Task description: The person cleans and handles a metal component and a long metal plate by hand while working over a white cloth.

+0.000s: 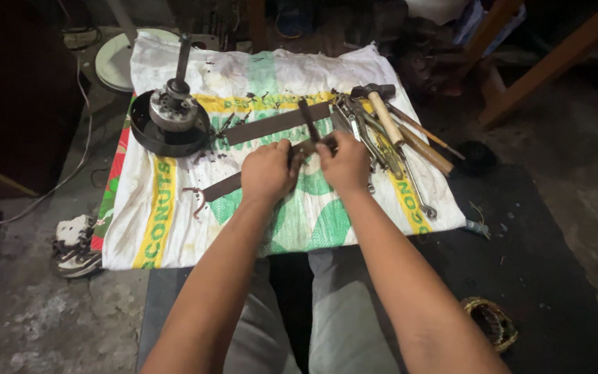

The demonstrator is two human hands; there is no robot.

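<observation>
Inspector: The item in hand is a long, flat, dark brown metal strip with a hooked end (210, 191), lying aslant on the white woven sack with green and yellow print (174, 235). The left hand (266, 173) is closed over its middle. The right hand (344, 165) is clenched around the upper end, where a narrow dark upright bar (308, 119) crosses it. What the right fingers pinch is hidden.

Clerk: How would it handle?

Inspector: By its look it is stiff, fairly heavy for its width, likely rusty and rough, not fragile. The edges and the hook (196, 199) seem the parts to avoid; the flat middle is the safer hold.

Clerk: And around it?

Inspector: A second flat dark strip (275, 125) lies just above, near the knuckles. To the right, close beside the right hand, lies a heap of tools: a wooden-handled hammer (385, 111), pliers and spanners (420, 197). To the left, well apart, stands a round black pulley disc with a grey hub and shaft (171, 114). Small dark debris is scattered on the sack between them. The tool heap crowds the right side most.
</observation>
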